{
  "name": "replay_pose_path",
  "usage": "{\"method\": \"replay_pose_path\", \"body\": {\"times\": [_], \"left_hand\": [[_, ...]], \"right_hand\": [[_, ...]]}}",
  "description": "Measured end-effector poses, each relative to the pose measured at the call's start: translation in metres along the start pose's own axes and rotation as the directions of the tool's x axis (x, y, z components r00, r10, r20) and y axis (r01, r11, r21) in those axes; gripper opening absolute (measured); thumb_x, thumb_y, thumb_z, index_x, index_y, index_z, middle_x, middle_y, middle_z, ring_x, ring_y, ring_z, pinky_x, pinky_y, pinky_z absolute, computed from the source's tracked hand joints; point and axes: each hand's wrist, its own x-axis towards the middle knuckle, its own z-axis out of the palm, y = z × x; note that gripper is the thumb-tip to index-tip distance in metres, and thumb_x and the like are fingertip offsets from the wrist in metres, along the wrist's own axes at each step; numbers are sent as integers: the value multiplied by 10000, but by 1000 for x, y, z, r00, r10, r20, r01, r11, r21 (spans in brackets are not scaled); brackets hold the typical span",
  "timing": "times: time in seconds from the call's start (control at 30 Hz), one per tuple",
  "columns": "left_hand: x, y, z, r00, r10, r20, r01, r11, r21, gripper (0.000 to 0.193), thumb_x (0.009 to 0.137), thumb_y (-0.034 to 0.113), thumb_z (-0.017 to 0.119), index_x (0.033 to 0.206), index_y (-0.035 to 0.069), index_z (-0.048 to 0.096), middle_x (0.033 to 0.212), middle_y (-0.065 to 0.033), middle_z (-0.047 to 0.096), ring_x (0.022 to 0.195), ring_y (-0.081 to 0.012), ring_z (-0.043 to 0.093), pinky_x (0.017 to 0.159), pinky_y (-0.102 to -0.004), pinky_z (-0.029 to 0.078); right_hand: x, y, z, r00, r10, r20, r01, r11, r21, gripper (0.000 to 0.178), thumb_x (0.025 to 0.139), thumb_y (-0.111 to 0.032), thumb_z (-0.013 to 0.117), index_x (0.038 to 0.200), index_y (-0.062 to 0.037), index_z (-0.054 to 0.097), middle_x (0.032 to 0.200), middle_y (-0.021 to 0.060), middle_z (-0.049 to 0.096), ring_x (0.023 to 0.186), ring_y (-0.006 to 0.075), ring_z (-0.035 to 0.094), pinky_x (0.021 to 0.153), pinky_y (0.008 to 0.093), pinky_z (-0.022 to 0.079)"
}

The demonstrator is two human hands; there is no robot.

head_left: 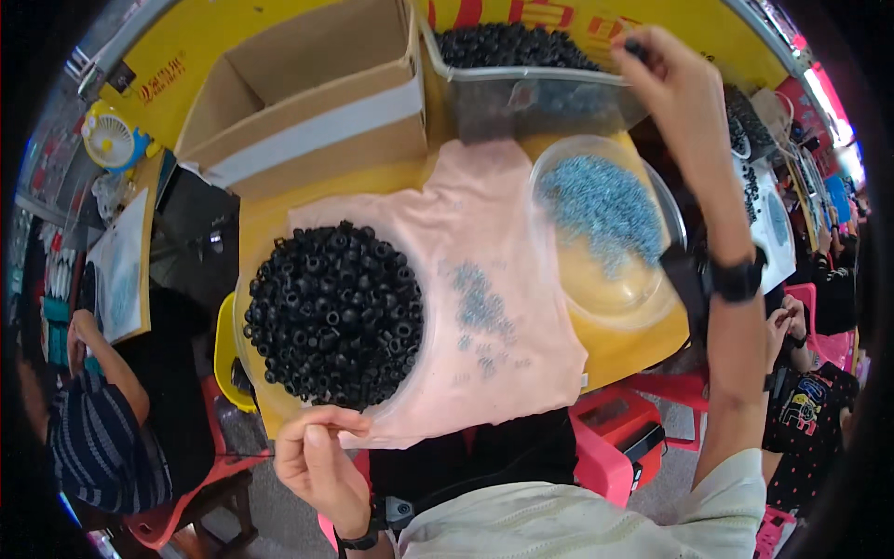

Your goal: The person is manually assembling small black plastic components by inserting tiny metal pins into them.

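Observation:
My right hand [678,88] is raised at the far right. It pinches a small black plastic part [635,47] above the right end of a clear bin [521,102] holding many similar black parts. Down by the near rim of a round bowl heaped with black plastic parts [335,312], my left hand [321,461] has its fingers curled toward the thumb. What they hold, if anything, is too small to make out. Several small metal springs [480,307] lie scattered on a pink cloth [521,363] between the bowl and a clear round tub [610,312] with a pile of springs [596,205].
An open cardboard box [317,130] stands at the back left, beside the clear bin. A yellow container [226,354] sits by the table's left edge. A red case [619,438] is below the near right edge. Other people sit at tables on both sides.

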Motion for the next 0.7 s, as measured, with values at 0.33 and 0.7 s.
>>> {"method": "replay_pose_path", "body": {"times": [0.33,0.7], "left_hand": [[0,-14,-17,998,-22,56,14,990,143,204,988,152,483,991,-21,591,824,-122,630,708,-183,596,672,-307,480],[19,1,-20,994,-14,106,-37,885,463,152,895,-14,619,1030,-40,685,924,-102,692,810,-132,646,745,-239,497]], "right_hand": [[-47,-38,-3,974,-57,220,2,970,243,214,823,-110,684,1034,-72,674,788,23,574,616,79,479,549,245,392],[-206,-138,4,734,-375,566,157,905,395,250,712,-72,597,955,-29,561,876,65,518,862,208,569,596,304,501]]}}
